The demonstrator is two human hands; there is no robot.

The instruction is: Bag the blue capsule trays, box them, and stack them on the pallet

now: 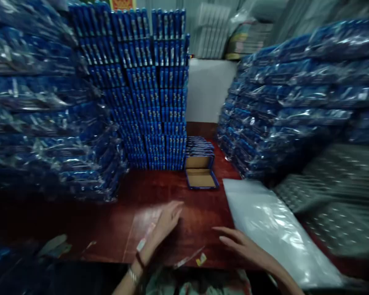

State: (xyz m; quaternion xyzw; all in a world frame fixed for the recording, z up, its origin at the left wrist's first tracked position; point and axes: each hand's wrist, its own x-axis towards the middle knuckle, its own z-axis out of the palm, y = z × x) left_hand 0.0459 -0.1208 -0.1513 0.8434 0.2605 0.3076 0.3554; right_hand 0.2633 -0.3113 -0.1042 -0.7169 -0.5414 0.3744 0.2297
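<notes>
My left hand (169,218) hovers over or rests on the red-brown tabletop (160,186), fingers loosely bent and nothing seen in them. A bracelet and a dark band circle that wrist. To the right, my right hand (238,242) has its fingers stretched out, thumb apart, and holds nothing. It is nearest to a pile of clear plastic bags (264,213) on the table. Beyond both hands lies an open flat box (201,180) with a brown inside and blue edges, in front of a row of similar flat boxes (199,146).
Tall stacks of blue packs (147,102) stand at the back. Plastic-wrapped blue bundles rise at the left (49,123) and right (283,94). Grey dimpled trays (344,205) lie at the far right. Small scraps (201,259) sit near the front edge.
</notes>
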